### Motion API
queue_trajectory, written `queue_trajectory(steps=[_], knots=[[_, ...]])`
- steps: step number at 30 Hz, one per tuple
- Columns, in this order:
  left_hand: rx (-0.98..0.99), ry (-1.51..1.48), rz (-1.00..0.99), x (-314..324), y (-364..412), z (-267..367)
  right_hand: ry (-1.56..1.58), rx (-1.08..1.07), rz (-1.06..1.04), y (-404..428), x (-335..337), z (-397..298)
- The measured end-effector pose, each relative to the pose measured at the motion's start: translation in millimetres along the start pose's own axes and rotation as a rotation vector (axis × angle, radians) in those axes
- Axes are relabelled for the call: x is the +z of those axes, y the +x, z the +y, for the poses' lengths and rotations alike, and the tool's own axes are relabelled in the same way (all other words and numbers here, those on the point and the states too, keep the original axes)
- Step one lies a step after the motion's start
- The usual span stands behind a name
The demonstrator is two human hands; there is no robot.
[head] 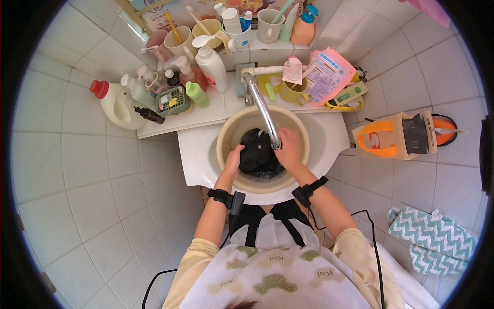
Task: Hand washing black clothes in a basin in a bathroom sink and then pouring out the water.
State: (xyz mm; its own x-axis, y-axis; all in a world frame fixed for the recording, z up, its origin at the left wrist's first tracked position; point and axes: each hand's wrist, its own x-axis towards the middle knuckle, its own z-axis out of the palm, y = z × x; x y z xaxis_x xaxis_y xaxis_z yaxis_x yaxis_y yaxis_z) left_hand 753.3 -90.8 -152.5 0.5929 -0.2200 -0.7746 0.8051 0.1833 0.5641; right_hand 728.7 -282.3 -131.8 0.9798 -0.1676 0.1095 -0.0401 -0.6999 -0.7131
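A black cloth item lies wet in a beige plastic basin, which sits in the white washbasin and holds some water. My left hand grips the cloth's left edge, thumb on top. On its right side my right hand is closed on the cloth, partly behind the spout of the chrome faucet; those fingertips are hidden. The faucet's tip hangs over the cloth's right part. Black straps with small devices are on both wrists.
Behind the basin, a shelf holds a white detergent jug, a white pump bottle, a green foam bottle, a yellow mug and a pink refill pouch. Cups stand on the ledge above. Tiled walls flank both sides.
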Motion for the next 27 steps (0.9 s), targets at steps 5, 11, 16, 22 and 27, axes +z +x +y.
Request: queue_trajectory(steps=[5, 11, 16, 22, 27], knots=[[-0.010, -0.031, -0.020, 3, -9, -3, 0.181, -0.085, -0.129, -20, 17, 7], [0.036, -0.045, 0.026, 6, -11, -6, 0.238, -0.125, -0.181, -22, 22, -2], [0.033, -0.125, 0.019, -2, 4, -31, 0.251, -0.080, -0.167, -27, 28, 0], [0.065, 0.286, 0.051, 13, 12, -36, 0.133, 0.161, -0.123, -33, 34, 18], [0.310, 0.489, 0.143, 7, 32, -59, -0.180, 0.199, -0.206, -30, 31, 17]])
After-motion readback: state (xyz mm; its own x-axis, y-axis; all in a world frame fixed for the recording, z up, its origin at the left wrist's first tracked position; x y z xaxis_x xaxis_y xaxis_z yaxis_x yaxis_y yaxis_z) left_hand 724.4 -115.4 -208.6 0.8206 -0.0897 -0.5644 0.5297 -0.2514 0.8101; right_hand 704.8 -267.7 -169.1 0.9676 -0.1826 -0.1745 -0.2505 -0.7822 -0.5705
